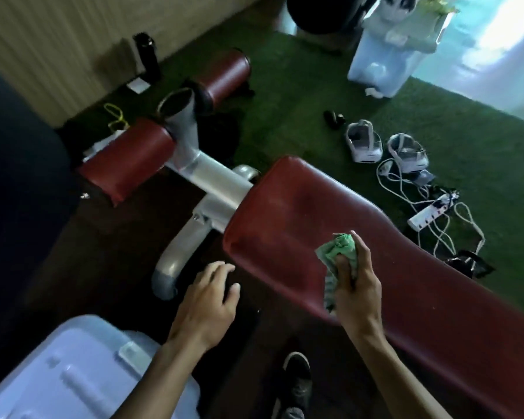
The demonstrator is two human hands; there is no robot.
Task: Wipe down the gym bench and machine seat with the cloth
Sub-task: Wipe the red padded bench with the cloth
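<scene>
A dark red padded gym bench (300,207) runs from the centre to the lower right. My right hand (356,285) is shut on a bunched green cloth (338,249), held just over the bench's near edge. My left hand (206,300) hovers with fingers spread beside the bench's left edge, holding nothing. Two red roller pads (127,160) (224,74) sit on the grey metal frame (206,182) beyond the bench's end.
A pale plastic bin lid (67,373) lies at lower left. A power strip (430,213) with tangled white cables and two white headsets (363,143) lie on green turf right of the bench. A black bottle (147,55) stands by the wall. My shoe (297,379) is below.
</scene>
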